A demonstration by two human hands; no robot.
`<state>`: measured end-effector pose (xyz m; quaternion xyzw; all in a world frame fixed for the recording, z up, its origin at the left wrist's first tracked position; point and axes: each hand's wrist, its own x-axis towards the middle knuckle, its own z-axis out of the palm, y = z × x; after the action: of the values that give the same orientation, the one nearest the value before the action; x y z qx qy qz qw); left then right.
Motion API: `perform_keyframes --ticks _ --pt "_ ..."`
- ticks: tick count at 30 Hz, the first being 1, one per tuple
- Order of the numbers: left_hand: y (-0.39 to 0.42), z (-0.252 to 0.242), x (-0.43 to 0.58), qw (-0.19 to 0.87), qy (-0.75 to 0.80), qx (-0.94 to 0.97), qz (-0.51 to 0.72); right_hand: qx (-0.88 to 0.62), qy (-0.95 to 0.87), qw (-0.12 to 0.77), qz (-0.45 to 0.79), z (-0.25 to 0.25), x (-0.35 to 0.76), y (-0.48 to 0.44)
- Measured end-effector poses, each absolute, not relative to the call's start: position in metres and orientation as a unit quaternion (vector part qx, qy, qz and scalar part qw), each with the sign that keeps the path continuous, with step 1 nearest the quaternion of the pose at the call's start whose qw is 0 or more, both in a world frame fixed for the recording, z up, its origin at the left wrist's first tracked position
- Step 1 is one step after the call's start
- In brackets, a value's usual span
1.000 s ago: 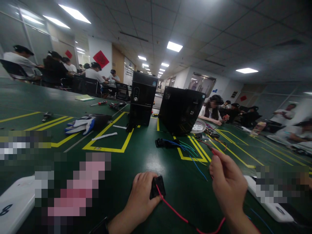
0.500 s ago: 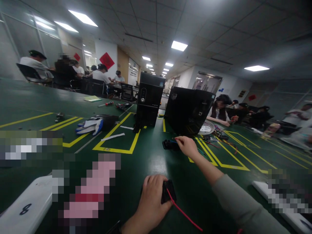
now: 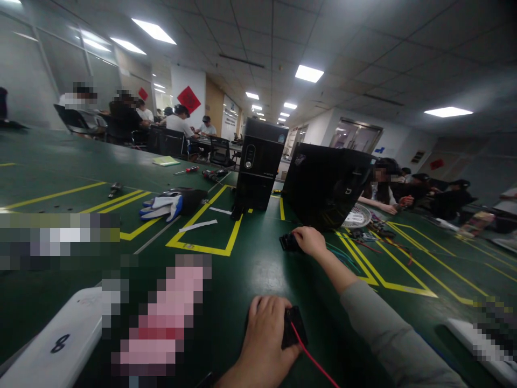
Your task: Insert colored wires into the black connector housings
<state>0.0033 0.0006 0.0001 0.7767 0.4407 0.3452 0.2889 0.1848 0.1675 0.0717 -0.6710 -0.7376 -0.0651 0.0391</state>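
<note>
My left hand (image 3: 266, 337) is wrapped round a small black block (image 3: 298, 326), palm down on the green table near the front. From the top of that block a red wire (image 3: 313, 358) runs toward the lower right. Farther forward, my right hand (image 3: 312, 241) has its fingers closed on the end of another black part (image 3: 288, 242), which lies on the table. Exactly what kind of part this is I cannot make out, since my fingers cover one side. Thin blue-green wires (image 3: 343, 256) trail to the right behind my right wrist.
Two black computer towers (image 3: 260, 167) (image 3: 323, 183) stand ahead. Left of them lie work gloves (image 3: 169, 205), a screwdriver (image 3: 187, 170) and paper strips (image 3: 197, 226). A round metal tray (image 3: 357, 215) and loose wires sit right, near a seated person. A white case (image 3: 60, 328) lies front left.
The scene has shifted a little to the right in view. My right hand has changed from a raised fingertip pinch to fingers lying on the black part. The left hand keeps its hold.
</note>
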Motion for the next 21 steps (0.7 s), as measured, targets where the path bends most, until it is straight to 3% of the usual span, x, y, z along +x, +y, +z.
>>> perform_keyframes --ticks 21 --pt "0.001 -0.001 0.003 0.291 0.439 0.768 0.364 -0.630 -0.771 -0.017 -0.096 0.070 0.198 0.151"
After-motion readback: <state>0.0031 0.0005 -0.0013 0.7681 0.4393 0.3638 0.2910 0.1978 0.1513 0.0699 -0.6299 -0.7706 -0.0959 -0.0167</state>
